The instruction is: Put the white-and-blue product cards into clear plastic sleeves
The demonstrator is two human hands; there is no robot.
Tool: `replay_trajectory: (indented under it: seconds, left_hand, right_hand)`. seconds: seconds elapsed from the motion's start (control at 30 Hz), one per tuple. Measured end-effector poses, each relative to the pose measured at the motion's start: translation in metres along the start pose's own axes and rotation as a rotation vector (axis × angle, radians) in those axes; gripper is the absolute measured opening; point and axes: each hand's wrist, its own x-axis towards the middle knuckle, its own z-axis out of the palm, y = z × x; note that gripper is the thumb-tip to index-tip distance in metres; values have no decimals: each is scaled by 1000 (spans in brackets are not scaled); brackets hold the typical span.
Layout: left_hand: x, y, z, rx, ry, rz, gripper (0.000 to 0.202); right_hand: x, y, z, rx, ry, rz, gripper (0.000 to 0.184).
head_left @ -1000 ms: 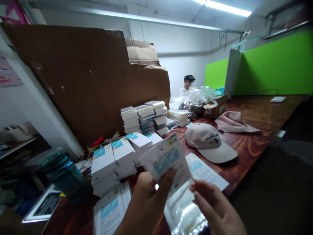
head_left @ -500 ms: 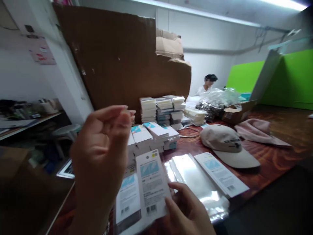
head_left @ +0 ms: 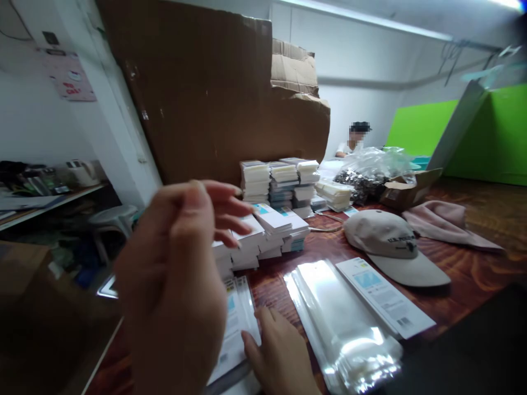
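My left hand [head_left: 177,274] is raised close to the camera with its fingers loosely bent and apart; nothing shows in it. Below and right of it, my right hand [head_left: 282,351] grips the right edge of a printed packaging card [head_left: 234,323] in a clear sleeve. That card lies on the pile at the table's near side, partly hidden behind my left hand. To the right lie a stack of clear plastic sleeves [head_left: 329,307] and, along its far edge, a stack of printed cards [head_left: 382,296].
Piles of white cards [head_left: 272,219] and taller stacks [head_left: 282,181] stand before a large cardboard sheet [head_left: 214,99]. A beige cap [head_left: 379,236], a pink cloth [head_left: 440,219], an opened carton [head_left: 407,189] and clear plastic wrap [head_left: 370,164] occupy the right side. Another person [head_left: 354,142] sits behind.
My right hand has moved left and down with the sleeved card, bringing it over the other card on the pile. The left hand's fingers have opened from a pinch.
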Motion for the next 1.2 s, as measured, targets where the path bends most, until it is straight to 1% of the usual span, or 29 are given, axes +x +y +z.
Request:
replay_trajectory:
  seconds: [0.03,0.07,0.1,0.13,0.2,0.23,0.27,0.3,0.33,0.37,0.4,0.43,0.47,0.5,0.53,0.57,0.67,0.77,0.87,0.93,1.03,1.1,1.2]
  left_hand:
    - [-1,-5,4,69,-66,-5,29]
    - [-2,-11,10,154,-147,13,33]
    - [-4,-21,17,256,-260,31,37]
    - [-8,-32,26,379,-407,35,42]
    - [-20,-60,46,631,-708,-1,54]
    - [-28,-76,57,740,-825,-33,61]
    - [-37,-91,68,849,-910,-59,67]
    - [-47,-106,77,932,-985,-79,72]
    - [-56,-118,85,988,-1049,-105,74]
    - [-65,-129,91,1002,-1083,-130,72]
    - [-71,-138,95,1015,-1101,-144,71]
    - [-76,-144,97,1019,-1115,-158,69]
    - [-78,-148,98,1015,-1122,-169,66]
    - [-79,-151,99,1008,-1131,-181,63]
    - [-79,-153,98,994,-1142,-196,59]
    - [-77,-155,97,975,-1154,-212,55]
    - [-71,-161,96,905,-1173,-267,40]
    - [-68,-166,98,845,-1148,-299,26]
    - [-66,-166,99,783,-1137,-314,21]
    - [-63,-162,98,729,-1138,-318,20]
    - [-57,-154,93,634,-1129,-327,18]
    - [-53,-146,90,506,-1102,-387,16]
    - [-49,-135,88,329,-1016,-491,14]
  right_hand:
    - [-2,4,-6,73,58,-28,13]
    - [-5,11,-16,150,143,-46,15]
    - [-9,20,-28,213,252,-45,17]
    - [-12,32,-41,247,375,-24,19]
    - [-19,65,-71,179,634,106,21]
    - [-22,85,-84,112,721,173,27]
    - [-25,107,-96,39,812,263,33]
    - [-27,130,-105,-55,856,346,41]
    - [-29,152,-112,-133,866,412,49]
    - [-30,173,-116,-173,833,463,59]
    - [-32,190,-117,-165,761,512,66]
    - [-34,204,-117,-106,663,549,70]
    - [-37,213,-116,-34,575,571,72]
    - [-39,218,-114,37,515,581,73]
    - [-41,219,-113,97,482,579,72]
    - [-43,218,-112,137,478,575,70]
    - [-45,206,-111,203,530,576,65]
    - [-42,200,-110,227,621,581,61]
    - [-40,197,-108,178,770,547,57]
    - [-40,194,-109,181,829,548,55]
    - [-43,186,-115,292,784,625,56]
    - [-45,179,-119,347,754,667,58]
    - [-47,174,-122,359,758,702,58]
